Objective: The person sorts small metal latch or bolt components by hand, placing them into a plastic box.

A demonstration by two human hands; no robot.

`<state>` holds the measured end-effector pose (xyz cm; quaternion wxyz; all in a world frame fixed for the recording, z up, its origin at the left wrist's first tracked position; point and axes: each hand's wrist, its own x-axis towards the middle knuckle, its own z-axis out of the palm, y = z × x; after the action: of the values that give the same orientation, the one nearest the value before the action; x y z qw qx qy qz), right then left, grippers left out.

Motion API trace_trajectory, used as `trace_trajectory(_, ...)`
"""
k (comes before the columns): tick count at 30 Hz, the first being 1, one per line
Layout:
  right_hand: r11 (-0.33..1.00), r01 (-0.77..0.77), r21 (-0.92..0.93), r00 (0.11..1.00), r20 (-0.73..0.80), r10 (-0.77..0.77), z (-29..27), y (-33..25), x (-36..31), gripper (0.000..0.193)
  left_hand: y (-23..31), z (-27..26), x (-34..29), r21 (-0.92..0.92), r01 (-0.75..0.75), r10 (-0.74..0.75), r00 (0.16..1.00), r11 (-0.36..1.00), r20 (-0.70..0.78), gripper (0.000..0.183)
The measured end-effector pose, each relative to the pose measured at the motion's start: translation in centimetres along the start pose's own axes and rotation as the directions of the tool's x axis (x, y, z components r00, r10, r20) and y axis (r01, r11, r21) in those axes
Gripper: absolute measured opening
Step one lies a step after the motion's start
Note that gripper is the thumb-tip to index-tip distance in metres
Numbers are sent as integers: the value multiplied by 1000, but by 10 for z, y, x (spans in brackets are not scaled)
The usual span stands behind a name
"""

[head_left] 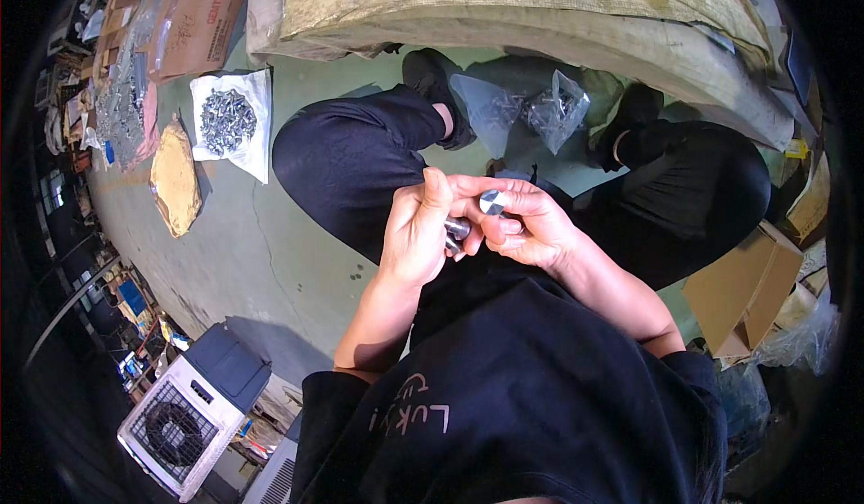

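Both hands meet in front of my lap. My right hand (pixel 544 229) is closed, with thumb and fingers pinching a small round metal piece (pixel 491 202) whose face is patterned dark and white. Fingers of my left hand (pixel 412 238) curl round a few shiny metal cylinders (pixel 457 229), partly hidden by the palm; its thumb sticks up. Fingertips of the two hands touch or overlap near the round piece. Beyond them on the floor, between my feet, lie clear plastic bags (pixel 556 115) with small metal parts inside.
A white sack (pixel 256 148) heaped with small metal parts lies on the floor at left, beside a tan slab-like bundle (pixel 175 178). Cardboard boxes (pixel 193 29) (pixel 742 288) stand far left and right. A covered pile (pixel 531 9) closes off the far side; an air cooler (pixel 193 414) stands lower left.
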<state>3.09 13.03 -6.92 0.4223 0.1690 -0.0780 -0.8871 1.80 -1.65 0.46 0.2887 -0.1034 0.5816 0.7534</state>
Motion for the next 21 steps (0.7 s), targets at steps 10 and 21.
trace_trajectory(10, 997, -70, -19, 997, -23, 69, -3, -1, 2, 48, 6, 3, -2, 95, 2, -5, 999, 995, 39, 64)
trace_trajectory(21, 937, 155, -312, 973, -117, -200, 16, -19, -3, 15, -4, -3, 7, -144, 26, -34, 998, 989, -55, 91)
